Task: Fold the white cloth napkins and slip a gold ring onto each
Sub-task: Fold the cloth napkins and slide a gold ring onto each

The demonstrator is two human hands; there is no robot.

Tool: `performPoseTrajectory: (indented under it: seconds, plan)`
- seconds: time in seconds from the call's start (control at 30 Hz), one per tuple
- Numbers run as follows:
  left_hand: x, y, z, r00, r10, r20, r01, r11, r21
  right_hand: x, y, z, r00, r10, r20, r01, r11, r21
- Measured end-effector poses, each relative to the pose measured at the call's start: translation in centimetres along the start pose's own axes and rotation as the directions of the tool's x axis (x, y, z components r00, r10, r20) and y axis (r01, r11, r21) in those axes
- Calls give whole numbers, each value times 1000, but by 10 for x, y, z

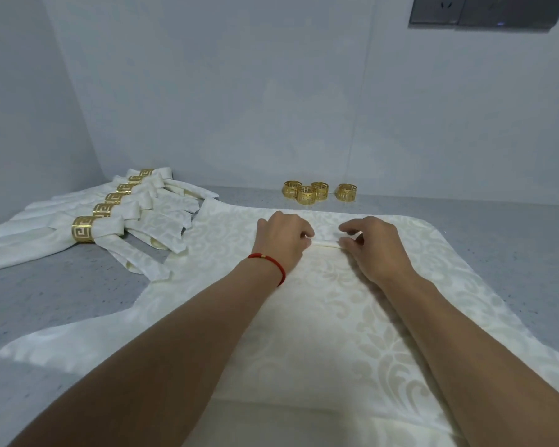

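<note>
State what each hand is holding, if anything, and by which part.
Both hands pinch the same napkin: the left hand and right hand each grip a narrow raised fold across its far middle.

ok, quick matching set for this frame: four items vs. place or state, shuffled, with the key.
Items
1. loose gold rings
2. ringed napkins
3. flat napkin
4. red bracelet

Place or state
A. on the left wrist
B. in a row at the left of the counter, each with a ring on
C. standing in a group at the back, near the wall
D. spread out at the centre, a fold pinched by the left hand and the right hand

Pairs: 1-C, 2-B, 3-D, 4-A
</note>
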State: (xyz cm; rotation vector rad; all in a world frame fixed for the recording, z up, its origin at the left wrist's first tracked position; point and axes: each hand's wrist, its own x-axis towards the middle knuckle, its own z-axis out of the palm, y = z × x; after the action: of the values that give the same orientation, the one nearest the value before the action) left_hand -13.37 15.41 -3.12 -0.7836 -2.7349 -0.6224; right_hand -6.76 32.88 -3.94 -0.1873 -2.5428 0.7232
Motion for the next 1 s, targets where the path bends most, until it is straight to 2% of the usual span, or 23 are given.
performPoseTrajectory:
  seconds: [0.17, 0.37, 0.5, 0.63, 0.77, 0.83, 1.0]
  plan:
    - [-1, 1, 9, 998, -9, -57, 12, 998, 58, 1, 1, 0, 996, -81, 44, 87, 984, -155]
    - [-6, 2, -1, 989, 121, -88, -97, 966, 240, 1, -5, -10, 970, -209, 122, 240, 897, -370]
    - [-8, 8, -9, 982, 186, 15, -182, 939, 290, 0, -6, -12, 945, -270, 183, 325, 833, -448]
    - [-11, 7, -12, 992, 123, 26, -126, 976, 180, -6, -5, -16, 948, -242, 205, 306, 867, -392]
    - [-16, 3, -13, 997, 44, -59, -45, 999, -12, -11, -7, -16, 982, -172, 83, 187, 954, -234]
    - [-15, 1, -10, 998, 9, -57, -10, 1000, -19, -11, -5, -15, 985, -149, 92, 165, 964, -207]
    - [-13, 3, -5, 999, 51, 16, -52, 994, 94, -10, -6, -13, 978, -131, 163, 178, 930, -321]
